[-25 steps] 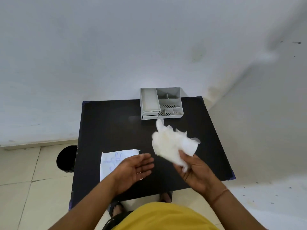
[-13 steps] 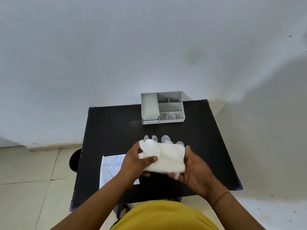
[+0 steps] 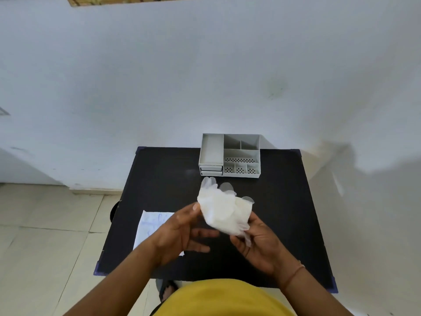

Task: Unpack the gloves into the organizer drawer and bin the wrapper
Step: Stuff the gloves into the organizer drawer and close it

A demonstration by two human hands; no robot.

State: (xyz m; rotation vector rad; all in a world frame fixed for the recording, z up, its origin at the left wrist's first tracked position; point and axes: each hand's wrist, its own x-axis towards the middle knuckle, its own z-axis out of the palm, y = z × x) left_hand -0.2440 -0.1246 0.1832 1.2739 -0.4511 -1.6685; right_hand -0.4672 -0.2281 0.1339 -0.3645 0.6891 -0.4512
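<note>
Gloves (image 3: 224, 209) bunched in the air, off the table (image 3: 282, 201), on the near side of the organizer (image 3: 230, 155). Right hand (image 3: 257, 242) clamps the wad's lower end; left hand (image 3: 182, 231) pinches its left edge with the thumb, other fingers spread loose. Long axis runs from the right hand up toward the organizer, fingertips pointing at the drawers (image 3: 211, 170), both closed. Wrapper (image 3: 150, 224) lies flat, well on the near-left of the organizer, under the left hand. Left looks freer to open a drawer.
</note>
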